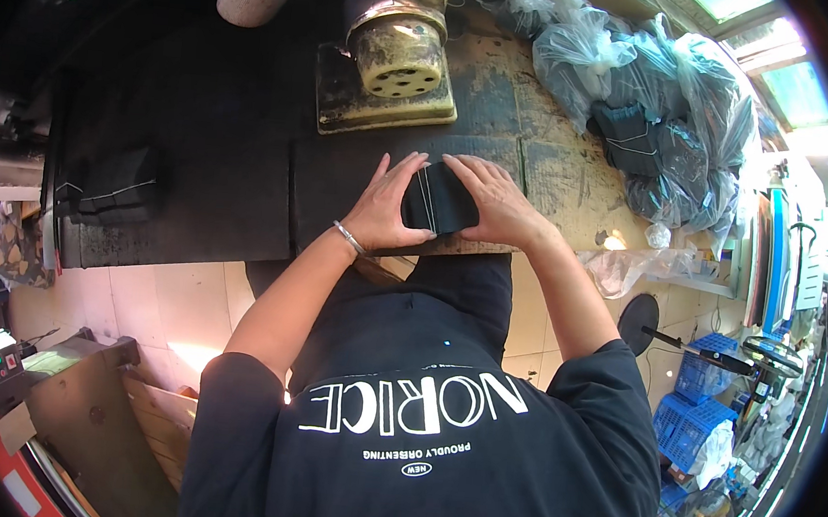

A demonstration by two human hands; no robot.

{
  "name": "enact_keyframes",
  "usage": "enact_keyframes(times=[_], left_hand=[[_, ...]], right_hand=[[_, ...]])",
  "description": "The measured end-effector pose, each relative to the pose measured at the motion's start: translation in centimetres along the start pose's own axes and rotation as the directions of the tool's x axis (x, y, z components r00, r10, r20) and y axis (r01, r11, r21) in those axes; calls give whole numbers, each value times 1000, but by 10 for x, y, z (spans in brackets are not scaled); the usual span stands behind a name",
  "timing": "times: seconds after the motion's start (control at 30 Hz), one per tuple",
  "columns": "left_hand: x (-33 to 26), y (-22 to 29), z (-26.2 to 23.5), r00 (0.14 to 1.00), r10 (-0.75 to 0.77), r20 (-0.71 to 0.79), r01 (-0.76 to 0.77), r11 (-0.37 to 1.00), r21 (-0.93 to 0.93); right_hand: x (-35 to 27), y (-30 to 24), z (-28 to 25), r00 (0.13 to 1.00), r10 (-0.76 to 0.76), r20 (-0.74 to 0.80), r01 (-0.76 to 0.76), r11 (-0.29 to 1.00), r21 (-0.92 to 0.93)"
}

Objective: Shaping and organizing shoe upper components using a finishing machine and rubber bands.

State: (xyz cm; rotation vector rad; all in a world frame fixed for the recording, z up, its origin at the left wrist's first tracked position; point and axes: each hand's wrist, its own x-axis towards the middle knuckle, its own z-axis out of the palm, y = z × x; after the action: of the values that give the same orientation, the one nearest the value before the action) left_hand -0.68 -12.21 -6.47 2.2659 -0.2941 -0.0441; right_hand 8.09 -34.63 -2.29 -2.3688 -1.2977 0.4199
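Pale-striped black bundle (451,203) and bright blue crates (681,430)

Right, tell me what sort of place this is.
Probably a small workshop: a grimy, yellowish device stands on a stained worktable, with stuffed clear plastic bags lying on the right.

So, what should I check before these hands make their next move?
1. Left hand on the black bundle: ok, touching it.
2. Right hand on the bundle: ok, at its opposite side.
3. Pale bands across the bundle: ok, visible.
4. Bands continuing underneath: cannot tell, hidden.
5. Bundle resting on the table: cannot tell from this view.
6. Stained yellowish device clear of both hands: ok, farther back.
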Motion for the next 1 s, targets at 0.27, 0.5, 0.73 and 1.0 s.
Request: enact_keyframes(times=[0.27,0.5,0.73,1.0], left_hand=[[3,0,-2,999,41,33,-38,996,-83],[-2,-9,-3,995,85,-42,-84,996,26],[-9,-4,4,993,57,-105,-42,989,140],[-12,0,21,990,-23,-140,46,985,164]], right_hand=[[0,2,2,1000,-15,-10,15,1000,-6],[-3,3,3,1000,2,-18,-2,1000,5],[-2,6,4,1000,-10,-25,10,1000,1],[-2,8,7,998,-29,-50,28,999,-27]])
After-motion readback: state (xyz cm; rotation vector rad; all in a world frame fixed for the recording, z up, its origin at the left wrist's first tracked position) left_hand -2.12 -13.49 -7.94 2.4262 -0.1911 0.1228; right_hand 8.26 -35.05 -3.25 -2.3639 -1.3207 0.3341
